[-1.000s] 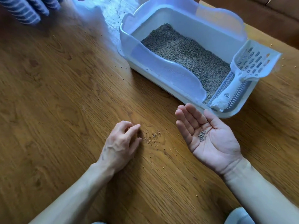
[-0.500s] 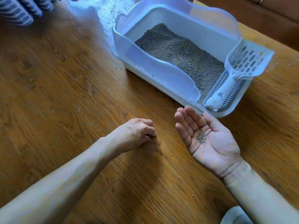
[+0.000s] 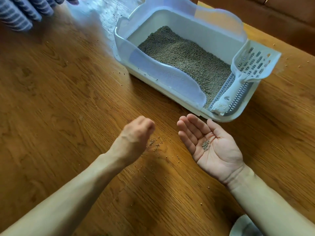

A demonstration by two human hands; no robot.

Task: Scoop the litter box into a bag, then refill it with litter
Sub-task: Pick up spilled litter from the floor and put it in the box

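Brown wood-grain counter (image 3: pixel 56 92) spanning nearly the whole view, glare-washed at its far middle. Blue-and-white striped fabric (image 3: pixel 18 12) bunched in folds on the far left corner. Pale rounded object (image 3: pixel 243 226) cut off by the bottom edge, too little showing to identify. Dark brown surface (image 3: pixel 289 19) beyond the counter's far right edge.
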